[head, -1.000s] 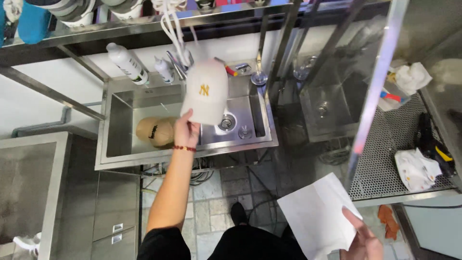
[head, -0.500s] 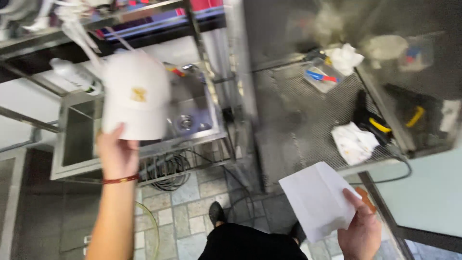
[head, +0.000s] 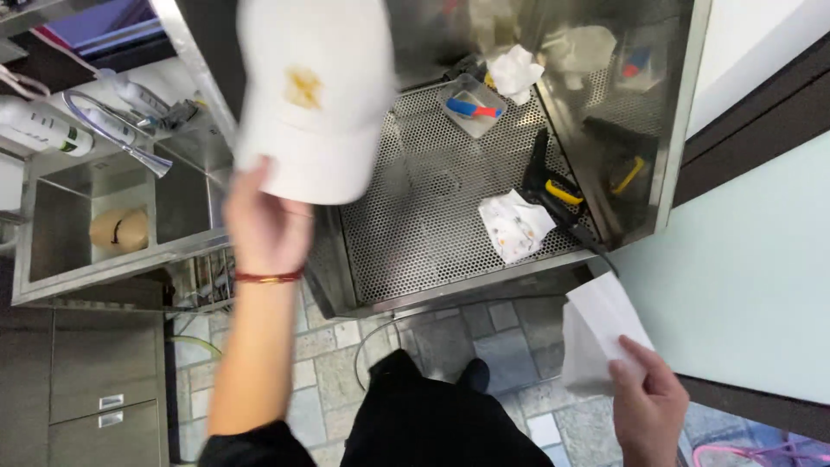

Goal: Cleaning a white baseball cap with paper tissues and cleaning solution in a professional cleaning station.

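My left hand is raised in front of me, its grip clamped on the brim of a white fabric baseball cap with a small gold emblem. The cap hangs in the air above the gap between the stainless-steel sink basin on my left and the perforated stainless-steel desk ahead. A thin red cord bracelet sits on that wrist.

My right hand is low at my side, its grip closed on the lower edge of a folded white sheet of paper, which stands up from my fingers just in front of the pale wall.

On the desk lie a crumpled white printed cloth, a black tool with yellow handles just beside it, and a clear plastic tray holding a blue and red pen-like object farther back. Another crumpled white cloth rests near the tray. In the sink basin sits a tan rounded object. A white plastic bottle lies on the ledge behind the basin. Grey stone floor tiles show below me.
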